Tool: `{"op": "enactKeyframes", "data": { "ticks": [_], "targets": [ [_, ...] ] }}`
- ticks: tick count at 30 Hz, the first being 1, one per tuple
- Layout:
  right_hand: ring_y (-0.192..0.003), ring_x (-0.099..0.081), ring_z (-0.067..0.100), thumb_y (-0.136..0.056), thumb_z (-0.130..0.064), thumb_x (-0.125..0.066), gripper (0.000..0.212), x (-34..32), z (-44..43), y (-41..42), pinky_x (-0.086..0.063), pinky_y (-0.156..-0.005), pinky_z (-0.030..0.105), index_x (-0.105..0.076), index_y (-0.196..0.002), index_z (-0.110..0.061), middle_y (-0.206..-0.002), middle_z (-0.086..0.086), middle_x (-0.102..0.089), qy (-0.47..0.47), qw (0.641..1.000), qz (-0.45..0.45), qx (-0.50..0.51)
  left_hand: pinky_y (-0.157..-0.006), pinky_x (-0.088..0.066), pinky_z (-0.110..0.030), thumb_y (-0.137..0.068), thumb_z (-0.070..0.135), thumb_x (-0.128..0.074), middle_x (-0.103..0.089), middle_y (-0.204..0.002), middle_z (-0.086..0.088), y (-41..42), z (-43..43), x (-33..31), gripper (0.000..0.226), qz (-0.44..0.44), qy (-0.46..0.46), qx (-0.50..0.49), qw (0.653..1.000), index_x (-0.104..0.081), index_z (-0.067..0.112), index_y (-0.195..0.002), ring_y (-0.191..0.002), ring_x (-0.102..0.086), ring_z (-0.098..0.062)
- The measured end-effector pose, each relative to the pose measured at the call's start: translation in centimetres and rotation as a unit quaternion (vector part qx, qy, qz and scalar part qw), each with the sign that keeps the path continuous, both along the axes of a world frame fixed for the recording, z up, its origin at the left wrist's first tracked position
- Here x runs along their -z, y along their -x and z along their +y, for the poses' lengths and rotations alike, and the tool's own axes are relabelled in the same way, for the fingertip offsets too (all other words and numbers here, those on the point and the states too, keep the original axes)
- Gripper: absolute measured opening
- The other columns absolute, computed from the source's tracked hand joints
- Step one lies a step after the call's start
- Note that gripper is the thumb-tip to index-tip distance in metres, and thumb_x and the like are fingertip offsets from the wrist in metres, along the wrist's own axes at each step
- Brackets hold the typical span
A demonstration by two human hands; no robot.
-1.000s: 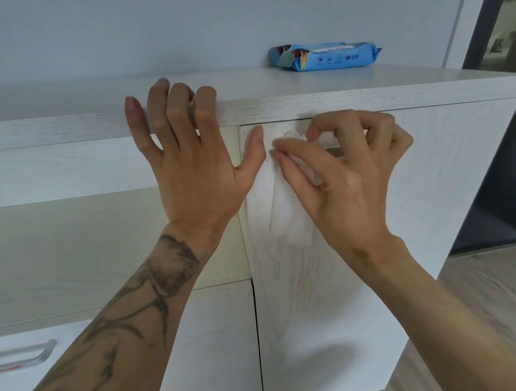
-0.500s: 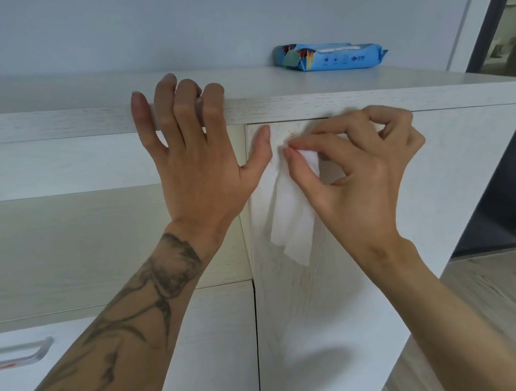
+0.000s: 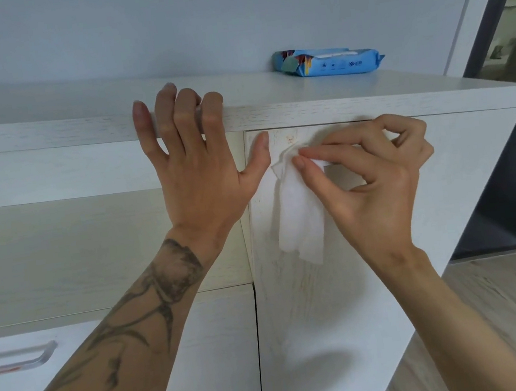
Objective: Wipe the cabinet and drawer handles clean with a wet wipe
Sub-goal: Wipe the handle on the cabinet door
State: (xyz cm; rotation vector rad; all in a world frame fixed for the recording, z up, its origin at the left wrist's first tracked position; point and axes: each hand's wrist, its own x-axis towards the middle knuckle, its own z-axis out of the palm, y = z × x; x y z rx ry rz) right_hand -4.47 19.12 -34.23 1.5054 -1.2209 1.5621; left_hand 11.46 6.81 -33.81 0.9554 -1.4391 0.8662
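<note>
From the head view, the left hand (image 3: 196,177), on a tattooed forearm, lies flat against the front of a white wood-grain cabinet. Its four fingers are spread a little and bent over the front edge of the pale worktop (image 3: 400,93), so that the tips rest on top. Its thumb sticks out to the right, and the tip touches the upper left corner of the white wood-grain cabinet door (image 3: 332,332).

Just to the right, the right hand (image 3: 375,181) pinches a crumpled white wet wipe (image 3: 302,219) between thumb and forefinger, with the other fingers curled loosely behind. The pinched end of the wipe is pressed to the door near its top edge, and the rest hangs down limp against the door face. A small orange-brown mark (image 3: 290,139) shows on the door just above the wipe, between the two hands. A pale rectangular shape shows between the right thumb and fingers; whether it is a handle cannot be told.

Further back on the worktop, well apart from both hands, a flat blue plastic pack of wipes (image 3: 331,64) lies close to the grey-blue wall. At the lower left, a curved silver metal drawer handle (image 3: 17,359) sits on a white drawer front (image 3: 204,348), partly cut off by the frame edge. A light wood floor (image 3: 494,328) shows at the lower right.
</note>
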Motion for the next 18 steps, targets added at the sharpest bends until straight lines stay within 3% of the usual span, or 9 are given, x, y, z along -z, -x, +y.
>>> {"op": "enactKeyframes", "data": {
  "ticks": [5, 10, 18],
  "targets": [
    [-0.120, -0.046, 0.020, -0.094, -0.038, -0.081, 0.008, -0.4, -0.3, -0.4, -0.030, -0.099, 0.044, -0.083, -0.095, -0.031, -0.104, -0.016, -0.073, -0.040, 0.999, -0.007, -0.017, -0.126, -0.020, -0.060, -0.103, 0.059, -0.046, -0.063, -0.130, -0.024, 0.0, 0.2, 0.0, 0.056, -0.005, 0.000, 0.003, 1.000, -0.040, 0.011, -0.132, -0.139, -0.044, -0.041],
    [-0.119, -0.050, 0.030, -0.095, -0.035, -0.080, 0.007, -0.1, 1.1, 2.4, -0.037, -0.097, 0.064, -0.083, -0.096, -0.029, -0.102, -0.014, -0.074, -0.052, 0.997, -0.022, -0.051, -0.126, -0.019, -0.061, -0.104, 0.058, -0.046, -0.062, -0.129, -0.025, 0.0, 0.4, -0.1, 0.056, -0.004, 0.000, 0.004, 1.000, -0.040, 0.010, -0.132, -0.140, -0.038, -0.039],
    [-0.118, -0.050, 0.027, -0.095, -0.035, -0.079, 0.007, -0.1, 0.5, 1.8, -0.038, -0.095, 0.063, -0.082, -0.097, -0.029, -0.104, -0.016, -0.073, -0.041, 0.998, 0.004, -0.051, -0.126, -0.019, -0.062, -0.104, 0.058, -0.048, -0.061, -0.130, -0.026, -0.1, 0.4, 0.0, 0.056, -0.003, 0.000, 0.004, 1.000, -0.039, 0.010, -0.132, -0.140, -0.036, -0.038]
  ]
}}
